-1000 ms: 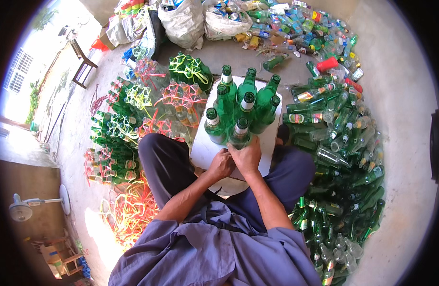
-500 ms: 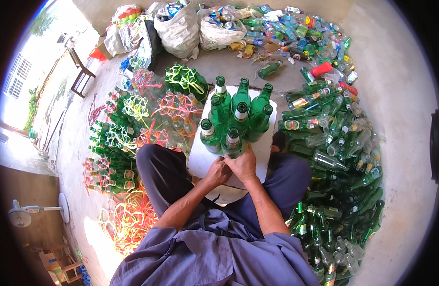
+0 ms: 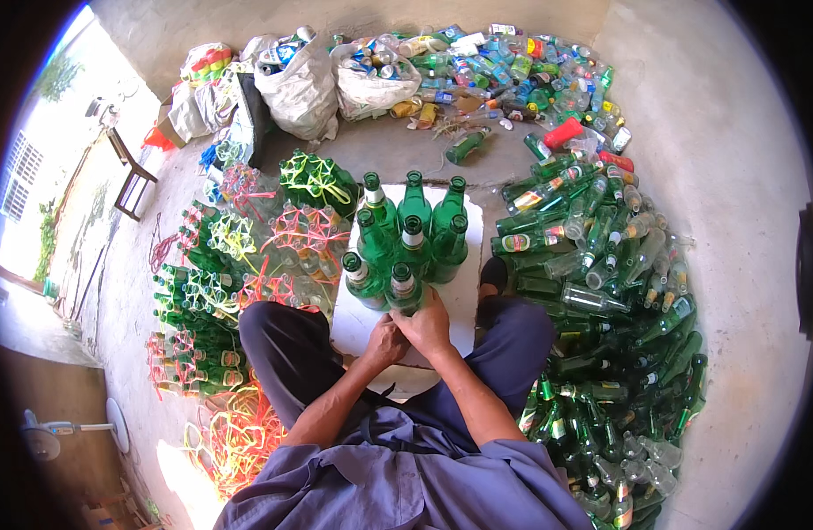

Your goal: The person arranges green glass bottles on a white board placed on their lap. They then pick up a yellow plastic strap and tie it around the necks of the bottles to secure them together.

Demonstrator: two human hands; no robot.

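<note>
Green bottles (image 3: pixel 413 252) upright on white surface (image 3: pixel 358 329), necks up, long axes approx. vert. R hand (image 3: pixel 427 327) at nearest one's base, L hand (image 3: pixel 386 343) adj.; fingers curled, can't tell if gripping.

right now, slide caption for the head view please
Both hands close together at the near side of green bottles standing on a white board, loose bottles heaped at right.

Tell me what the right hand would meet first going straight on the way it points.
The right hand would likely meet the nearest green bottle first; it seems to touch it now, though depth is unclear.
</note>
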